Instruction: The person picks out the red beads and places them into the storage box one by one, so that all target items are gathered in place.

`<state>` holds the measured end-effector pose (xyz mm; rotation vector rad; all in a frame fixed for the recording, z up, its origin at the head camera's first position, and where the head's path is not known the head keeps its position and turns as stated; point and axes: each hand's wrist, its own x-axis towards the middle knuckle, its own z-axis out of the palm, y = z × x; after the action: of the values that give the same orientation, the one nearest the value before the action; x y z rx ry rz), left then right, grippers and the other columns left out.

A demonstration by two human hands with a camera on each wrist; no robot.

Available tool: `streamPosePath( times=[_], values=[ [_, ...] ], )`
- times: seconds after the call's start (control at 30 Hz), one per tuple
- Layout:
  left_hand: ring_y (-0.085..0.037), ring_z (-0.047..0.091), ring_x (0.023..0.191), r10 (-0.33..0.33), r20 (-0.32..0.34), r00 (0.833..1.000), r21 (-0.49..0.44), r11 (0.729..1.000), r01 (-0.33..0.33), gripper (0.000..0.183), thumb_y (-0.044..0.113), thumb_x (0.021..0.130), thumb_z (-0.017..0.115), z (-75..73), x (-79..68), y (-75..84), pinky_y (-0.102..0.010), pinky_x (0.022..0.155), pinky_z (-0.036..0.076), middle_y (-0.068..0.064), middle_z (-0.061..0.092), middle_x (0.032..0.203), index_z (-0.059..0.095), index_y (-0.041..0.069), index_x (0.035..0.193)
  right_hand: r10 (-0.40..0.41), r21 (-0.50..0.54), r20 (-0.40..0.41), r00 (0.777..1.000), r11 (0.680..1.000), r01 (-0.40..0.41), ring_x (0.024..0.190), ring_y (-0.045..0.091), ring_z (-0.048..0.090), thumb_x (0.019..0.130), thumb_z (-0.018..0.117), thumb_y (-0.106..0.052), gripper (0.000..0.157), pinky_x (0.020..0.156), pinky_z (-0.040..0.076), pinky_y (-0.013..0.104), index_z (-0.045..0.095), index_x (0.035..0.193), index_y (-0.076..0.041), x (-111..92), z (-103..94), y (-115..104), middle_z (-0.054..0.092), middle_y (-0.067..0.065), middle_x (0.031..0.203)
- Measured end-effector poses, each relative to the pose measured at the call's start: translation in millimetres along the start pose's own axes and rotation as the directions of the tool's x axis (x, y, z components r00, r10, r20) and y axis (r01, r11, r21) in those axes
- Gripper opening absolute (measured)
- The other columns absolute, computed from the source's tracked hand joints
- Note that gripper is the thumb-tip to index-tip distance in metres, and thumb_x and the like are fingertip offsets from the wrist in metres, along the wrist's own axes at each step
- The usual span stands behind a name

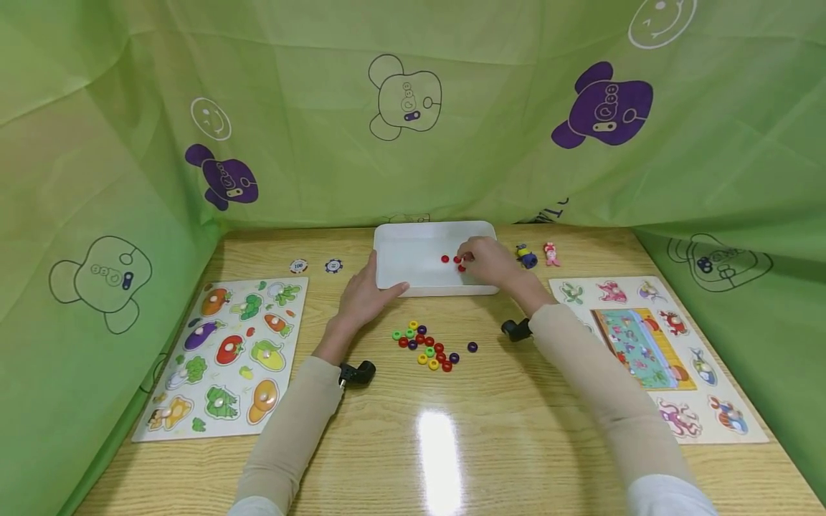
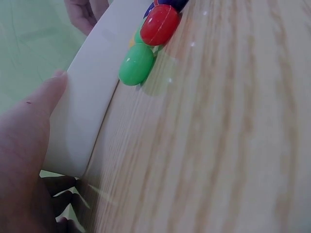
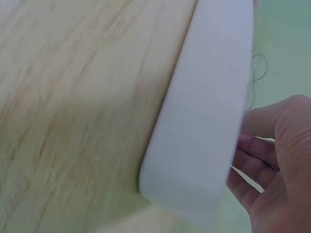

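Observation:
A white tray (image 1: 413, 290) stands at the far side of the table with a few red beads (image 1: 445, 259) in it. My left hand (image 1: 363, 297) rests at the tray's near left corner, its thumb extended along the front wall and its fingers along the left side. Over the right part of the tray, my right hand (image 1: 488, 261) has its fingers bent down right at the red beads. The tray's wall (image 3: 199, 111) hides those fingertips in the right wrist view; I cannot tell whether they pinch a bead. Loose coloured beads (image 1: 429, 342) lie on the table before the tray.
At left lies a vegetable puzzle board (image 1: 241, 351), and at right a sea-animal puzzle board (image 1: 645, 351). Two poker chips (image 1: 333, 266) are left of the tray. A small yellow-and-blue figure (image 1: 525, 256) and a pink figure (image 1: 551, 254) stand right of it. Green cloth (image 1: 323, 143) encloses the table.

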<state>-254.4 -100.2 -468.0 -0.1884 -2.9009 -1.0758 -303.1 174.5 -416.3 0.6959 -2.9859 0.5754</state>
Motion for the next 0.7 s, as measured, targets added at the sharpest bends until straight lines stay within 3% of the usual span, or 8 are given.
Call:
streamPosePath(
  times=[0.27,0.43,0.7],
  values=[
    [-0.032,0.028,0.139,-0.007,-0.001,1.0,0.004,1.0,0.007,0.11,0.076,0.073,0.051,-0.6,1.7,-0.1,-0.053,0.111,0.023,-0.008,0.021,0.155,0.0,0.016,0.15,-0.145,-0.015,0.008,0.989,0.989,0.145,0.084,0.015,0.061,0.085,0.064,-0.011,0.018,0.075,0.05,0.032,0.07,0.101,-0.009,-21,-1.0,-29,0.067,0.002,0.092],
    [-0.033,0.032,0.137,-0.007,0.001,1.0,0.003,1.0,0.007,0.11,0.076,0.072,0.051,-0.7,1.7,0.6,-0.054,0.107,0.03,-0.008,0.023,0.154,0.001,0.017,0.15,-0.257,-0.019,0.022,0.966,0.966,0.257,0.087,0.015,0.063,0.083,0.068,-0.01,0.017,0.075,0.052,0.032,0.071,0.099,-0.011,-38,8.9,-48,0.067,0.001,0.096],
    [-0.034,0.03,0.138,-0.035,0.015,0.999,0.012,0.999,0.035,0.112,0.079,0.071,0.05,-0.7,-1.5,0.9,-0.053,0.107,0.031,-0.008,0.021,0.155,0.0,0.017,0.15,-0.365,-0.067,-0.043,0.93,0.93,0.362,0.087,0.014,0.062,0.082,0.068,-0.007,0.015,0.078,0.052,0.03,0.072,0.094,-0.012,-56,18.9,-62,0.066,-0.001,0.093]
  ],
)
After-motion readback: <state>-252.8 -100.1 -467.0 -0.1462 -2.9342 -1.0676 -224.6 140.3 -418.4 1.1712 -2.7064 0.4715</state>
